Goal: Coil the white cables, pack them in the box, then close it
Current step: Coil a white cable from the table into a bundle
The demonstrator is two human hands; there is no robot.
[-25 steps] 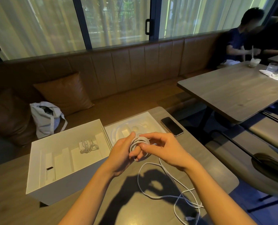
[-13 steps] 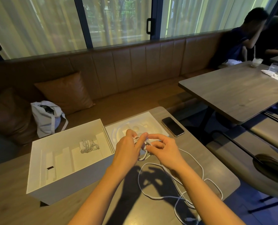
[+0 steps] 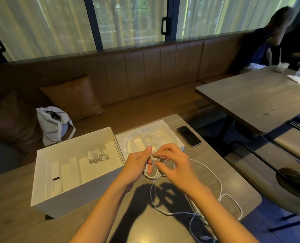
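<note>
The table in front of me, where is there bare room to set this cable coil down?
Bare wood lies on the table left of the open box, and in a strip between the phone and the loose cable. Inside the box, the floor left of the coiled cable is free. It is crowded below both hands, where cable loops sprawl.

— What is lying behind the wooden table (image 3: 215, 181)?
— A brown leather bench (image 3: 145, 71) is running under curtained windows (image 3: 131, 20), daylight glowing through. A cushion (image 3: 72, 97) is leaning there; a second table (image 3: 254, 102) is standing right.
</note>
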